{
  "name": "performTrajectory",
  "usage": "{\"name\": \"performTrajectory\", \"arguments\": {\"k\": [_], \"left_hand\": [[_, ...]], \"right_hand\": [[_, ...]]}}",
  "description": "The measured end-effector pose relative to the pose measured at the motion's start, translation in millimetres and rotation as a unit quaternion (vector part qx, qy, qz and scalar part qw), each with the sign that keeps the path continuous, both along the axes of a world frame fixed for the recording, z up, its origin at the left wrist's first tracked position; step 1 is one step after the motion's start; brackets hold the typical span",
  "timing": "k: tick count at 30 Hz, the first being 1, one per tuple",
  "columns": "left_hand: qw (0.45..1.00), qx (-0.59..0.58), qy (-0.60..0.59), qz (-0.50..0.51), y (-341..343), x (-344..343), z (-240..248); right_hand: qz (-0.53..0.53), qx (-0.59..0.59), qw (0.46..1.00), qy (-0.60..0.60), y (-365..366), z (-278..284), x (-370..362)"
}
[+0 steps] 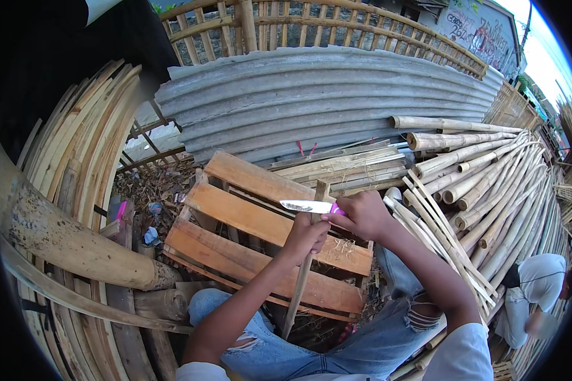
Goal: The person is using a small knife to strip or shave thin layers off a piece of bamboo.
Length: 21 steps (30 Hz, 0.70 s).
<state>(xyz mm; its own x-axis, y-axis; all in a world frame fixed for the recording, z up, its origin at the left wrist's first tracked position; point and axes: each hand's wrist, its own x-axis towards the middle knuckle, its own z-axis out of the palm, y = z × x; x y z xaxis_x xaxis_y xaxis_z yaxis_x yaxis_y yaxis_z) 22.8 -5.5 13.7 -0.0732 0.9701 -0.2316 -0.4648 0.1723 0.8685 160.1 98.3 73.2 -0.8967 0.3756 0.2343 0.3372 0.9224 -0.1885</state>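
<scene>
mid-frame: left hand (305,238) clenched round a narrow bamboo strip (297,289), which runs from frame center down between the jeans-clad knees. right hand (364,216) grips the pink handle of a knife (306,206), blade lying across the strip's upper part, tip pointing left. beneath the hands, a slatted wooden platform (235,213), partly covered by the left forearm; pale shavings (344,247) on its right side. left edge: thick bamboo pole (76,238) juts inward, blocking part of the long split lengths (89,133) stacked behind. dry litter (152,190) between stack and platform. upper middle: corrugated sheet (324,95) walls off the far side, bamboo fence (324,22) beyond. right: heaped round poles (489,184); slim strips (448,235) crowd the right forearm. lower right: another person (540,286), bent over.
</scene>
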Motion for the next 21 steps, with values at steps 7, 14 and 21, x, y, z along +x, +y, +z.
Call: {"name": "performTrajectory", "arguments": {"k": [7,14,21], "left_hand": [[0.999,0.039,-0.021,-0.014,-5,2,4],[0.999,0.026,-0.020,0.003,-9,-13,-8],[0.997,0.045,0.035,0.050,-8,0,2]], "right_hand": [[-0.371,-0.148,0.907,0.131,107,20,40],[-0.330,-0.309,0.822,0.347,113,-16,104],[-0.060,-0.187,0.971,0.138,29,10,42]]}}
